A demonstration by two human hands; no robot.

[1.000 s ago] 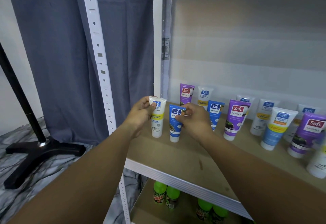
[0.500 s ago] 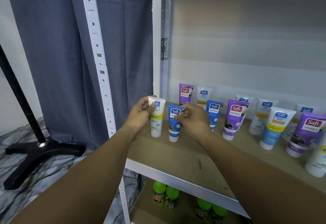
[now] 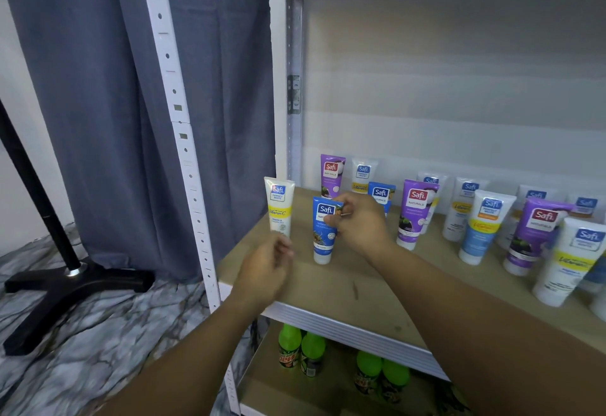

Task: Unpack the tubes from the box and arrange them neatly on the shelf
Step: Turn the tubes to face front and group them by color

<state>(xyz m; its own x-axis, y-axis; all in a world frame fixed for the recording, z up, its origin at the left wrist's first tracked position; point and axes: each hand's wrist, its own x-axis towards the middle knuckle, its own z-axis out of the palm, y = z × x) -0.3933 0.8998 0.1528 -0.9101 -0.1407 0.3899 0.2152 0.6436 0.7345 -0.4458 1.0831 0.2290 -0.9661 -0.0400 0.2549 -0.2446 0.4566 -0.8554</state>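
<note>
left hand [image 3: 267, 271]: nearest to me, hanging over the front edge of the shelf [image 3: 344, 291], fingers loosely curled, nothing in the grip. Motion-blurred, so can't say more abt the fingers.

white tube [image 3: 279, 206]: standing cap-down on its own at the shelf's left front corner, just beyond the left hand, not touching it afaict.

right hand [image 3: 359, 223]: grip pinched on the top crimp of the blue tube [image 3: 324, 230], which stands upright on its cap, near the white one w/ a gap between.

step: placing stage imo. Box isn't in view.

next move: prob let go of the blue one w/o tipping it, nudge it in line w/ the white tube.

back rows [image 3: 459, 212]: purple, white and blue tubes standing cap-down along the wall, well apart from these two.

lower shelf: green-capped bottles [image 3: 300, 348].
</note>
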